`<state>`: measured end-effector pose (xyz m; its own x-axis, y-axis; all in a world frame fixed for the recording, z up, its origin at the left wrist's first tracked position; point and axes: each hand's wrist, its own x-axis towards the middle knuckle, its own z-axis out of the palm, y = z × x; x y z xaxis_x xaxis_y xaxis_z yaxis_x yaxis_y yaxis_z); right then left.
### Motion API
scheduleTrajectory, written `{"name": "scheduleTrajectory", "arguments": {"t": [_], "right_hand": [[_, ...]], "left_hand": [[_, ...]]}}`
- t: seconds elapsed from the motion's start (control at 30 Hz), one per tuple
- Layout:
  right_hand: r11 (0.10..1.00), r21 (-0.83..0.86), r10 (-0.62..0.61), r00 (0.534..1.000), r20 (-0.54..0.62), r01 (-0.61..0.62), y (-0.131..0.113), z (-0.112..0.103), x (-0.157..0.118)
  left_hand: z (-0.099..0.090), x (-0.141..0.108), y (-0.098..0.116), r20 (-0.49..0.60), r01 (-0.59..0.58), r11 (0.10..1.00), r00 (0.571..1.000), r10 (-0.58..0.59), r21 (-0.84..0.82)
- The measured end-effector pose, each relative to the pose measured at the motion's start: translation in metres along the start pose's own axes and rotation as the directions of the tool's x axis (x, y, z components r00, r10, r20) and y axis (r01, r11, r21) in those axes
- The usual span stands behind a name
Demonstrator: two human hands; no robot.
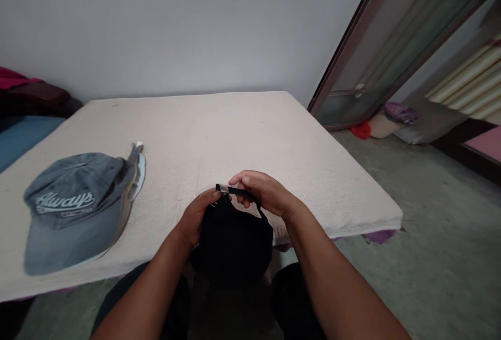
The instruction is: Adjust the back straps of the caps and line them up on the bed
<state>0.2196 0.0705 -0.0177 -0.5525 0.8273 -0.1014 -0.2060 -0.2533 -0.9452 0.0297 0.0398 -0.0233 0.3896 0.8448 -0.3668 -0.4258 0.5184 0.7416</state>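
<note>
A black cap (pixel 237 241) hangs between my hands at the near edge of the bed-like surface, its back opening turned up. My left hand (pixel 197 215) is closed on the cap's edge by one end of the adjuster strap. My right hand (pixel 266 192) pinches the black strap (pixel 238 191), which has a small shiny metal buckle near its left end. To the left lies a grey cap (pixel 78 209) with white "Always" lettering, its brim facing me and its strap end sticking up at the back.
The caps are at a wide surface with a cream textured cover (pixel 219 131), against a white wall (pixel 188 27). Dark red and blue cloth items (pixel 27 105) sit at the far left. A framed glass door (pixel 364 43) and red and purple items (pixel 401 113) are at the right.
</note>
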Motion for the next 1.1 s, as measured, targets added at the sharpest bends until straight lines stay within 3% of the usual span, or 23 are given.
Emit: {"name": "scheduleTrajectory", "arguments": {"t": [0.13,0.23,0.4,0.6,0.87,1.1], "right_hand": [[0.997,-0.024,0.069,0.998,0.004,-0.069,-0.0029,-0.0015,-0.0036],[0.998,-0.029,0.051,0.999,0.017,-0.05,-0.0021,0.0006,-0.0037],[0.995,-0.096,0.006,0.998,0.057,-0.001,0.0028,0.0017,-0.0013],[0.987,-0.157,-0.007,0.998,0.063,0.017,0.0012,-0.0003,-0.0009],[0.986,-0.16,-0.022,0.994,0.107,0.039,-0.0012,0.0027,-0.0023],[0.984,-0.179,-0.006,0.995,0.101,0.024,-0.0027,0.0041,-0.0022]], "left_hand": [[0.0004,0.0002,-0.0001,-0.008,-0.007,1.0,1.0,0.006,-0.026],[0.0018,0.0001,-0.0011,-0.047,-0.006,0.997,0.999,0.01,0.076],[0.0042,0.001,-0.0039,-0.005,0.014,0.969,1.0,-0.013,0.246],[0.0001,0.0015,-0.0053,-0.119,0.006,0.971,0.993,0.023,0.238],[0.0013,-0.0001,-0.0066,-0.005,0.04,0.982,0.999,-0.039,0.187],[0.0041,-0.0002,-0.0059,-0.001,0.042,0.975,0.999,-0.043,0.22]]}}
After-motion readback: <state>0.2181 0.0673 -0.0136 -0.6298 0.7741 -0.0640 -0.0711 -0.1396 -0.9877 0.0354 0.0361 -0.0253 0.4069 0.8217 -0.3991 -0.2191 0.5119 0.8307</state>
